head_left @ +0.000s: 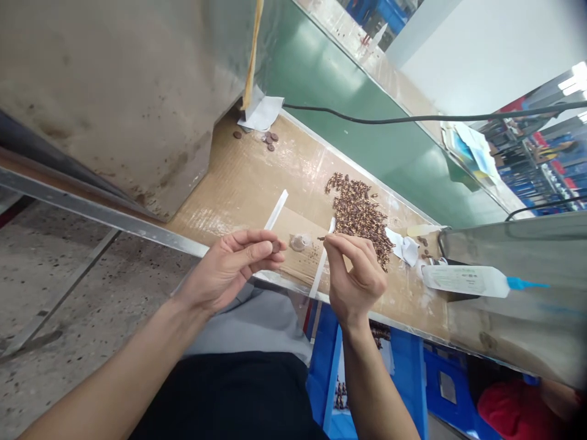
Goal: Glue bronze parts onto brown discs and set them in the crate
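Observation:
My left hand is closed, pinching a small brown disc between thumb and fingers. Across a short gap, my right hand pinches a tiny dark brown piece whose exact kind is too small to make out. Between the hands, on the cardboard-covered bench, sits a small clear, shiny lump or dish with brown specks beside it. Just beyond my right hand spreads a pile of small brown and gold-coloured pieces.
Several brown discs lie at the far left by white paper. White strips cross the cardboard. On the right are crumpled paper and a blue-tipped bottle. A black cable runs above the green surface. Blue crates stand below.

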A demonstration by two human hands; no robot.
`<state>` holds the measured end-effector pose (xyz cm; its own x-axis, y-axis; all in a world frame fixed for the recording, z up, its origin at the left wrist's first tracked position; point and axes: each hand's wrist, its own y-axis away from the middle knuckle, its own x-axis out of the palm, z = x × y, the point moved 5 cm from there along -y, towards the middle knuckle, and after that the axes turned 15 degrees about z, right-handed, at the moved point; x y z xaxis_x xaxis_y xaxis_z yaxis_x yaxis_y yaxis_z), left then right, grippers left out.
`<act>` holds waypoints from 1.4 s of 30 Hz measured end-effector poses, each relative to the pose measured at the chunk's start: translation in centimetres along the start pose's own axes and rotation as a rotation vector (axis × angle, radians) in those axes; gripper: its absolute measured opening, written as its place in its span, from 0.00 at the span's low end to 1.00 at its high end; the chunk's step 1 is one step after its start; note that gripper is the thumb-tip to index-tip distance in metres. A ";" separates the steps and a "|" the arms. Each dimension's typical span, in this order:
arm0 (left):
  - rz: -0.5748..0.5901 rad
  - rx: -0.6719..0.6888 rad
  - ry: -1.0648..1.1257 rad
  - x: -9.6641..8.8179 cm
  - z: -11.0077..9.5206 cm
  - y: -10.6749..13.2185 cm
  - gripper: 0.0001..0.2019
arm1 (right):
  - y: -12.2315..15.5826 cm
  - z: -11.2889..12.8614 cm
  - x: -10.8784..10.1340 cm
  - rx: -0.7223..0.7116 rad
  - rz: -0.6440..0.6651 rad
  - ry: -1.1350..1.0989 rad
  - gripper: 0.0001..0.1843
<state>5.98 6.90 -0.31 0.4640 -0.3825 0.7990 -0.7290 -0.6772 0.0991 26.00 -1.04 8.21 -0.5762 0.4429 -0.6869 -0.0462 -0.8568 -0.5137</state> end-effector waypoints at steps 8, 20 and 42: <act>0.073 -0.055 0.186 2.5 2.5 -0.2 0.11 | 1.0 1.7 -0.1 0.276 -0.055 -0.535 0.09; 0.011 -0.040 0.193 4.4 3.2 0.3 0.10 | 1.3 2.8 1.3 0.285 0.001 -0.745 0.06; -0.025 -0.029 0.138 5.0 2.3 0.7 0.11 | 1.4 3.3 0.4 0.191 0.018 -0.537 0.11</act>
<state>8.96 3.10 2.39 0.4104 -0.2743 0.8697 -0.7330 -0.6666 0.1356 22.98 -2.91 8.89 -0.9097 0.2747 -0.3115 -0.1511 -0.9175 -0.3679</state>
